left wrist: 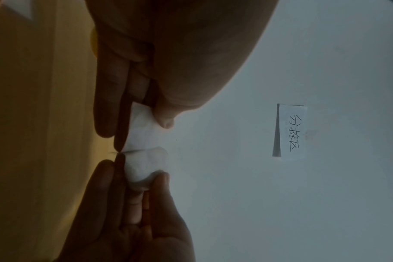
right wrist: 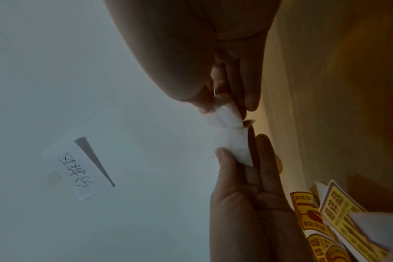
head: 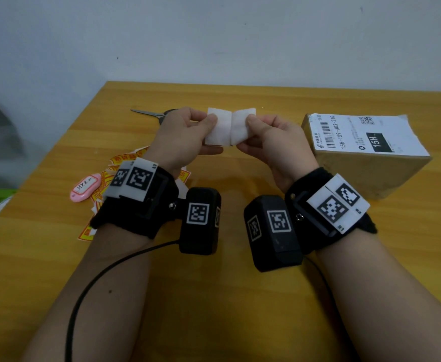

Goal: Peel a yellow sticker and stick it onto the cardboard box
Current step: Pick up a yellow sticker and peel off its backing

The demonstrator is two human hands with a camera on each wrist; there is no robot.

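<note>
Both hands hold one sticker (head: 230, 126) up above the table, its white backing toward me and bent along a middle crease. My left hand (head: 209, 121) pinches its left half between thumb and fingers. My right hand (head: 252, 121) pinches the right half the same way. In the left wrist view the white backing (left wrist: 144, 159) bulges between the two thumbs. In the right wrist view a small coloured corner (right wrist: 248, 122) shows at the backing's (right wrist: 231, 140) crease. The cardboard box (head: 371, 173) sits to the right on the table, a white shipping label (head: 363, 134) on top.
A pile of yellow and red stickers (head: 109, 184) lies under my left wrist, also seen in the right wrist view (right wrist: 339, 218). A pink key tag (head: 84, 188) rests on it. Scissors (head: 151, 113) lie behind my left hand. A handwritten note (left wrist: 291, 132) hangs on the wall.
</note>
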